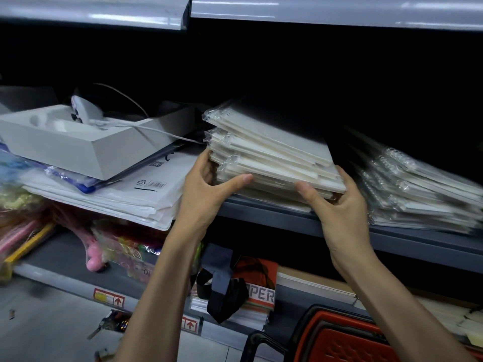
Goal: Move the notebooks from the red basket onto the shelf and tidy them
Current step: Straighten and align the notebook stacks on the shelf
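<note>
A stack of plastic-wrapped white notebooks rests on the grey shelf at the middle of the view. My left hand grips the stack's left front corner, thumb laid along its front edge. My right hand holds the right front corner, fingers up the side. The upper notebooks sit askew on the lower ones. A second pile of wrapped spiral notebooks lies to the right on the same shelf. The red basket with its black handle shows at the bottom, its inside hidden.
Left of the stack lie white mailer bags under a grey box tray with a cable. The shelf below holds pink wrapped goods, a dark strap and paper packs. Another shelf edge runs overhead.
</note>
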`<state>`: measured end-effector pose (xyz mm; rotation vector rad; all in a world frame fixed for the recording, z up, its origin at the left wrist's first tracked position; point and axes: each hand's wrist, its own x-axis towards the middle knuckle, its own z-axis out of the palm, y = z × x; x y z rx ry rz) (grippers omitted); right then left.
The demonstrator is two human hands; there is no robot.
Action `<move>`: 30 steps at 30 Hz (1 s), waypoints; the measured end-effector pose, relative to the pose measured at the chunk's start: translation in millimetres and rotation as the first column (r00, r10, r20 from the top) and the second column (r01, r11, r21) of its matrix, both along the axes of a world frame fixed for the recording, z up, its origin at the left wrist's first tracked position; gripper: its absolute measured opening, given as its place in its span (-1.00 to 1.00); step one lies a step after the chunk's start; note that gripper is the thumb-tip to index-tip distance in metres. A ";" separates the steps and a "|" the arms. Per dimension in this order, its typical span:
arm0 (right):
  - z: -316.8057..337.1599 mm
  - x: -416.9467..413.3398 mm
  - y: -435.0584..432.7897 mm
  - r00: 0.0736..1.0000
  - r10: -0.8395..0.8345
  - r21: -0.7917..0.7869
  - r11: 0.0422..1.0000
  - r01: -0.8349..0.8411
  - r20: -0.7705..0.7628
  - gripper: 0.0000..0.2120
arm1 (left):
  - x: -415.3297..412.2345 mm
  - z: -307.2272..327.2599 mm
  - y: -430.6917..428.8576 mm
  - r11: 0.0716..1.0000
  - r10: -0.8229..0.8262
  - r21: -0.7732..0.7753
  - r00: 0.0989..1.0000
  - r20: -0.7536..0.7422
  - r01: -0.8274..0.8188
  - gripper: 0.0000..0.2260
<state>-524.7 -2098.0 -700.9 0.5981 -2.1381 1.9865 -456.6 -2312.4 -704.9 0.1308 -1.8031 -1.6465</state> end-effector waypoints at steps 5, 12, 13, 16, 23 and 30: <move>3.2 -0.8 -7.3 0.998 -0.023 0.068 0.997 0.027 -0.059 -0.11 | -8.1 -6.8 -1.6 0.998 0.048 0.049 0.999 -0.008 -0.048 -0.29; 1.7 -3.8 -7.5 0.999 -0.016 0.072 0.997 0.018 -0.029 -0.09 | -13.8 3.9 -13.5 1.000 -0.009 -0.011 1.000 0.002 0.009 0.11; 1.7 -4.1 -7.6 1.000 -0.012 0.076 0.997 0.014 -0.024 -0.07 | -15.8 6.3 -17.1 0.998 -0.047 -0.046 0.999 0.006 0.048 0.10; -0.1 -6.5 -8.3 1.000 0.000 0.092 0.996 0.002 -0.023 -0.03 | -17.0 13.9 -13.1 0.997 -0.054 -0.063 0.998 -0.036 0.052 -0.16; 1.9 -6.7 -7.5 0.992 0.081 0.083 0.994 -0.073 -0.095 -0.39 | -18.0 10.4 -0.1 0.999 0.006 0.038 0.992 -0.122 -0.001 -0.28; 2.9 -8.9 1.4 0.994 0.086 0.017 0.996 -0.085 -0.067 -0.73 | -22.2 6.8 5.2 0.985 0.104 0.151 0.982 -0.156 -0.080 -0.37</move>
